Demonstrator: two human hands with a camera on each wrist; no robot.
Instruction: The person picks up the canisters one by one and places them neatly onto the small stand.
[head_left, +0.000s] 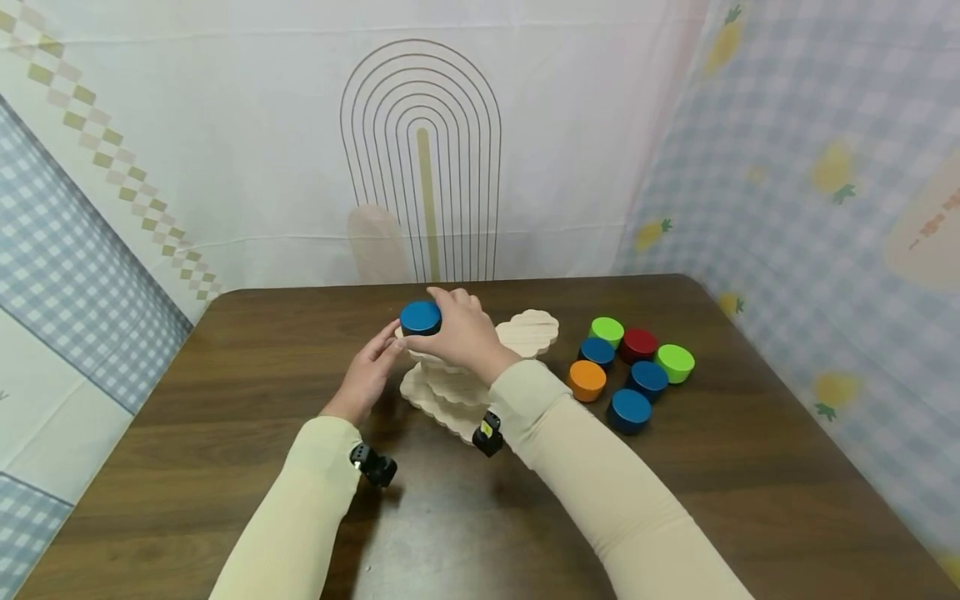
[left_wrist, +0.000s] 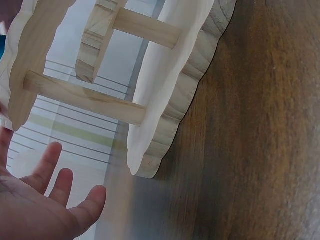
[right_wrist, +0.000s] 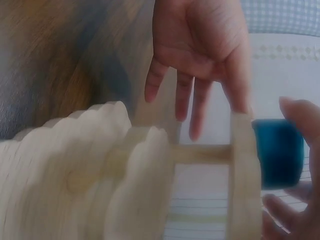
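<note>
A pale wooden stand (head_left: 450, 412) with scalloped cloud-shaped tiers on round dowels (left_wrist: 85, 97) stands on the table. My right hand (head_left: 468, 333) grips a short blue cylinder (head_left: 420, 315) from its right side, thumb and fingers around it. In the right wrist view the base of this cylinder meets the upper face of the top tier (right_wrist: 245, 175). At the left edge of that tier my left hand (head_left: 367, 375) touches the wood. Its other fingers (left_wrist: 47, 165) stretch out straight and spread beneath the tier.
To the right of the stand sits a cluster of short cylinders: several blue, two green (head_left: 675, 363), one red (head_left: 639, 343) and one orange (head_left: 587, 380). The dark wooden table (head_left: 247, 467) meets patterned cloth (head_left: 262, 167) at the back.
</note>
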